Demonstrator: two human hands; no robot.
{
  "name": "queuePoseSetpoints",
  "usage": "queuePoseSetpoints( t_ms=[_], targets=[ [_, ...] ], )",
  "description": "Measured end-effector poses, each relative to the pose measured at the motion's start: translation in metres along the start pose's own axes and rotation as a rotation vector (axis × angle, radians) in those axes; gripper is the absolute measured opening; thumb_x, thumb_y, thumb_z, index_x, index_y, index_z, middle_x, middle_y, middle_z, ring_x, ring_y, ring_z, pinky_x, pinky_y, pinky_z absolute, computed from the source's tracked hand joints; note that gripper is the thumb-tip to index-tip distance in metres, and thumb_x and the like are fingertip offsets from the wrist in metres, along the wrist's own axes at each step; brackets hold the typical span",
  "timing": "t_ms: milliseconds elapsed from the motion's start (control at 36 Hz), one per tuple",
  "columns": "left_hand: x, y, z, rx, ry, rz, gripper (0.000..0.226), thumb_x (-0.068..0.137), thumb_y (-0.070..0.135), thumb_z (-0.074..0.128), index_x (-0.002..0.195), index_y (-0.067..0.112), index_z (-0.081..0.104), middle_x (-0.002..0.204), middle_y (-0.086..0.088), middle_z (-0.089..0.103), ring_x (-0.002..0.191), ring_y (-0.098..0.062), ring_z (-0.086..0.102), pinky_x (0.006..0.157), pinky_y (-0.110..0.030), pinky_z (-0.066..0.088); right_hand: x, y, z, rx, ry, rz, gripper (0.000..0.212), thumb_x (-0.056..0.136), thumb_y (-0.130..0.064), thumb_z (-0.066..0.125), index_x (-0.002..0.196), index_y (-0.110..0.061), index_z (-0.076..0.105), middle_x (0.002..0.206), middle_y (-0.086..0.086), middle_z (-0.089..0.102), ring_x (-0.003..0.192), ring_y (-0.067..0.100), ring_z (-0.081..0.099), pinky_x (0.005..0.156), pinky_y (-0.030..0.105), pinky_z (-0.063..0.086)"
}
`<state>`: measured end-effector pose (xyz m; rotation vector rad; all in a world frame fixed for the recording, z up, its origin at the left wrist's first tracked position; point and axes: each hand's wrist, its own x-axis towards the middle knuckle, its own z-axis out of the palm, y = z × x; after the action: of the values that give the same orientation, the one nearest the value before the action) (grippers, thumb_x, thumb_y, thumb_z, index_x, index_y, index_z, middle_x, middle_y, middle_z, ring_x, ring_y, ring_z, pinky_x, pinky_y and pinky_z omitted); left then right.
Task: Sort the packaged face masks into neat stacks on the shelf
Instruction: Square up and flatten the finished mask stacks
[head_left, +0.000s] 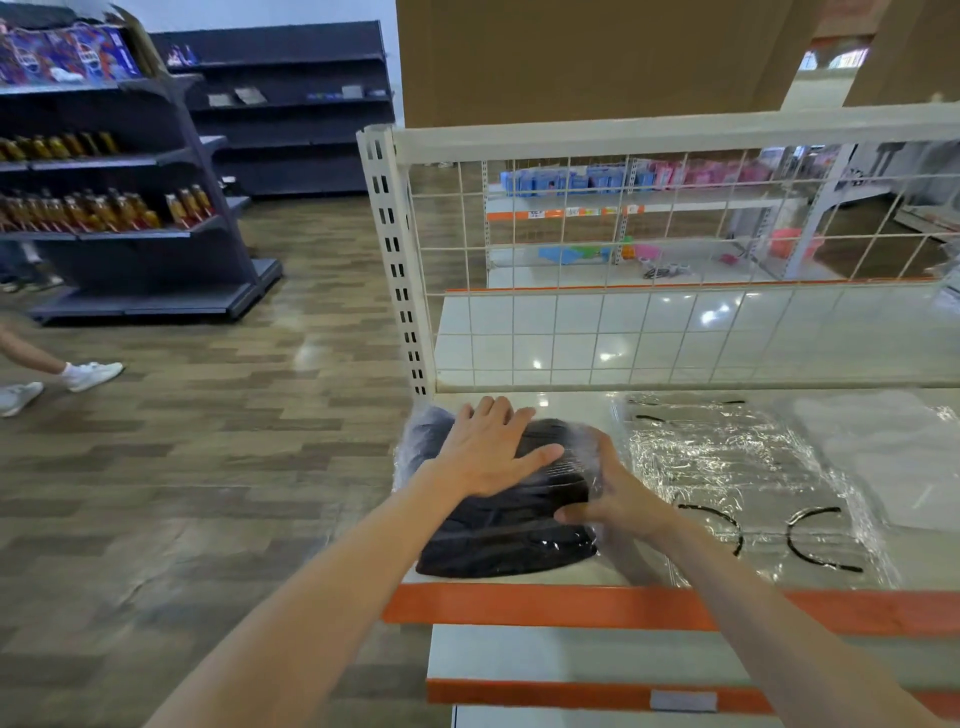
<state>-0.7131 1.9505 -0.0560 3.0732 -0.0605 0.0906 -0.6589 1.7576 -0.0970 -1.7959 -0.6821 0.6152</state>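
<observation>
A stack of black face masks in clear plastic lies at the left end of the white shelf with an orange front edge. My left hand rests flat on top of the stack, fingers spread. My right hand presses against the stack's right side, thumb on the plastic. To the right lies a clear pack of white masks with black ear loops. Further right sits another pale plastic pack.
A white wire grid panel and a slotted post stand behind the shelf. Lower orange-edged shelves sit below. Dark shelving with bottles stands at the left across a wood-look floor. A person's legs and white shoes are at far left.
</observation>
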Motion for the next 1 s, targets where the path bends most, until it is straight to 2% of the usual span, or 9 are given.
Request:
queuePoseSetpoints(
  t_ms=[139, 194, 306, 417, 583, 694, 806, 889, 1000],
  targets=[
    [0.003, -0.036, -0.023, 0.074, -0.085, -0.129, 0.087, 0.082, 0.078, 0.007, 0.098, 0.015, 0.064, 0.106, -0.010, 0.064, 0.107, -0.024, 0.054, 0.105, -0.044, 0.036, 0.000, -0.001, 0.001, 0.003, -0.008, 0.015, 0.090, 0.061, -0.002, 0.084, 0.128, -0.022, 0.028, 0.124, 0.004, 0.050, 0.113, 0.006, 0.050, 0.083, 0.012, 0.045],
    [0.003, -0.051, -0.031, 0.115, -0.122, -0.178, 0.077, 0.085, 0.074, 0.010, 0.077, 0.017, 0.061, 0.083, -0.004, 0.063, 0.085, -0.018, 0.054, 0.103, -0.043, 0.032, 0.001, -0.002, 0.002, 0.001, -0.018, 0.028, 0.086, 0.064, 0.002, 0.082, 0.126, -0.024, 0.029, 0.122, 0.002, 0.052, 0.110, 0.003, 0.051, 0.079, 0.008, 0.044],
    [-0.003, -0.078, -0.037, -0.103, -0.150, -0.278, 0.059, 0.087, 0.070, 0.023, 0.075, 0.020, 0.053, 0.091, -0.005, 0.063, 0.092, -0.024, 0.059, 0.097, -0.041, 0.041, 0.000, -0.006, 0.002, -0.003, -0.039, 0.064, 0.083, 0.067, 0.002, 0.080, 0.127, -0.022, 0.027, 0.117, -0.003, 0.054, 0.103, 0.002, 0.053, 0.076, 0.009, 0.045],
    [-0.025, -0.094, -0.039, -0.664, -0.138, -0.359, 0.065, 0.084, 0.068, 0.043, 0.121, 0.017, 0.060, 0.122, 0.001, 0.060, 0.121, -0.024, 0.052, 0.096, -0.029, 0.040, -0.002, -0.007, 0.002, 0.005, -0.041, 0.085, 0.084, 0.068, 0.000, 0.080, 0.128, -0.023, 0.026, 0.116, -0.002, 0.055, 0.106, 0.006, 0.053, 0.081, 0.015, 0.045],
    [-0.085, -0.089, -0.005, -1.097, 0.078, -0.346, 0.130, 0.034, 0.094, 0.055, 0.141, 0.022, 0.033, 0.136, 0.012, 0.037, 0.127, -0.006, 0.036, 0.103, -0.024, 0.031, -0.005, -0.011, 0.005, 0.009, -0.040, 0.101, 0.079, 0.071, 0.002, 0.076, 0.127, -0.024, 0.026, 0.112, 0.002, 0.056, 0.101, 0.011, 0.056, 0.071, 0.016, 0.048],
    [-0.104, -0.079, 0.019, -1.154, 0.038, -0.300, 0.144, 0.032, 0.079, 0.075, 0.148, 0.025, 0.010, 0.143, 0.020, 0.024, 0.132, 0.004, 0.028, 0.108, -0.018, 0.026, -0.004, -0.013, 0.005, 0.041, -0.042, 0.115, 0.074, 0.073, 0.015, 0.068, 0.125, -0.016, 0.026, 0.100, 0.005, 0.057, 0.091, 0.015, 0.060, 0.062, 0.015, 0.053],
    [-0.112, -0.069, 0.035, -1.013, 0.072, -0.292, 0.147, 0.038, 0.062, 0.085, 0.150, 0.025, -0.003, 0.145, 0.019, 0.025, 0.135, 0.003, 0.025, 0.111, -0.021, 0.021, 0.001, -0.008, 0.006, -0.023, -0.039, 0.150, 0.082, 0.071, 0.000, 0.077, 0.128, -0.016, 0.021, 0.110, 0.029, 0.056, 0.104, 0.033, 0.059, 0.084, 0.039, 0.055],
    [-0.111, -0.070, 0.044, -0.959, 0.121, -0.290, 0.138, 0.044, 0.047, 0.089, 0.149, 0.022, 0.002, 0.151, 0.005, 0.021, 0.138, -0.007, 0.024, 0.112, -0.029, 0.024, 0.003, -0.003, 0.004, -0.029, -0.064, 0.161, 0.097, 0.071, 0.001, 0.077, 0.139, -0.014, 0.011, 0.110, 0.011, 0.059, 0.103, 0.018, 0.057, 0.074, 0.017, 0.050],
    [-0.096, -0.070, 0.045, -0.964, 0.167, -0.359, 0.108, 0.050, 0.017, 0.092, 0.136, 0.015, 0.028, 0.130, 0.001, 0.036, 0.124, -0.011, 0.038, 0.109, -0.040, 0.036, -0.001, -0.008, 0.001, -0.097, -0.189, 0.125, 0.112, 0.066, 0.003, 0.080, 0.142, -0.030, 0.005, 0.122, -0.016, 0.042, 0.121, 0.012, 0.042, 0.089, 0.015, 0.043]
  ],
)
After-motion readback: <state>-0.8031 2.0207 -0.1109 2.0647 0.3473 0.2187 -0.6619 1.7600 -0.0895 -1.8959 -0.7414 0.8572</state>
